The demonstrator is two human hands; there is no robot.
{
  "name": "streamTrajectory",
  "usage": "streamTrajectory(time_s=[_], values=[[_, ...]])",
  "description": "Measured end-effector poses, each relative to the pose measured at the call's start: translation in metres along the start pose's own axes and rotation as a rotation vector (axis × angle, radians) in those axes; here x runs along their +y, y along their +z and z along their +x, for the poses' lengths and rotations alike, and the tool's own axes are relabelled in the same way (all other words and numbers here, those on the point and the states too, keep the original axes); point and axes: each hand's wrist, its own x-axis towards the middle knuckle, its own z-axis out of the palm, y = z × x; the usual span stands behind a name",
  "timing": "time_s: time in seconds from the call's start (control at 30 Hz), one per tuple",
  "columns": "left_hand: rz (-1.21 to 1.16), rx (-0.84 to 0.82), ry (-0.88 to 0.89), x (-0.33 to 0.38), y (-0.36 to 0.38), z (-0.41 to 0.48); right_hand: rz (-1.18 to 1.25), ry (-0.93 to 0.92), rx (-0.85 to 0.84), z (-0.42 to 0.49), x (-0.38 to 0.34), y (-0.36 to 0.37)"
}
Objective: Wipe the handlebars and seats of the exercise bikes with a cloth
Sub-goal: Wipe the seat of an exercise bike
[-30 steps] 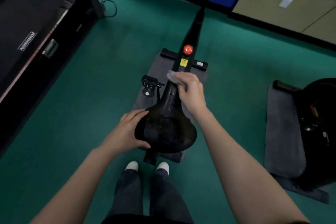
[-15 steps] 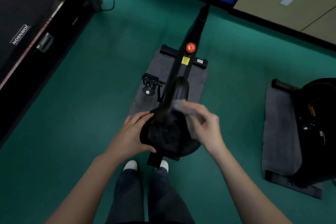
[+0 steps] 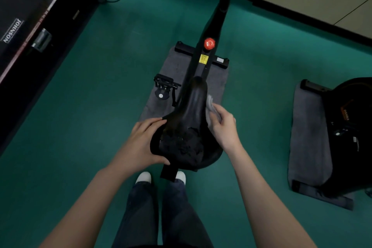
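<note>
Green gym floor [image 3: 100, 106] frames the scene: fingers [image 3: 218, 111] of the right hand [image 3: 224, 130] pinch a grey cloth [image 3: 209, 102] against the right flank of the bike's black seat [image 3: 191, 119], while the left hand [image 3: 144, 141] grips its left edge. Bunched so small, the cloth could slip free or miss the seat's broad rear.

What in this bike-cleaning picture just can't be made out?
Handlebars: head view, beyond the top edge; only the post shows.
Cloth: mostly hidden by the right hand and the edge of the seat.
Yellow sticker: print too small to read.
Second bike: cut by the right edge, too dark for detail.
</note>
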Motion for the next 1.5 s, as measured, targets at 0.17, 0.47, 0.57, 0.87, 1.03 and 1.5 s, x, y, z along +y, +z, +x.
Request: streamTrajectory(time_s=[0.17, 0.47, 0.57, 0.87, 1.03, 1.5], values=[[0.005, -0.005, -0.003, 0.000, 0.000, 0.001, -0.172, -0.048, -0.180, -0.018, 0.020, -0.028], [0.005, 0.008, -0.004, -0.002, 0.001, 0.000, 0.106, 0.259, 0.017, -0.060, 0.044, -0.022], [-0.001, 0.017, 0.002, -0.002, 0.001, -0.001, 0.155, 0.297, 0.260, -0.094, 0.038, 0.000], [-0.001, 0.019, 0.000, 0.000, 0.000, -0.001, 0.011, 0.027, 0.327, -0.088, 0.016, -0.009], [-0.014, 0.026, -0.008, 0.000, 0.000, -0.003, -0.229, -0.198, 0.256, -0.093, -0.004, 0.021], [-0.057, 0.042, -0.010, 0.002, 0.001, -0.006, -0.192, -0.249, 0.274, -0.061, -0.025, 0.011]])
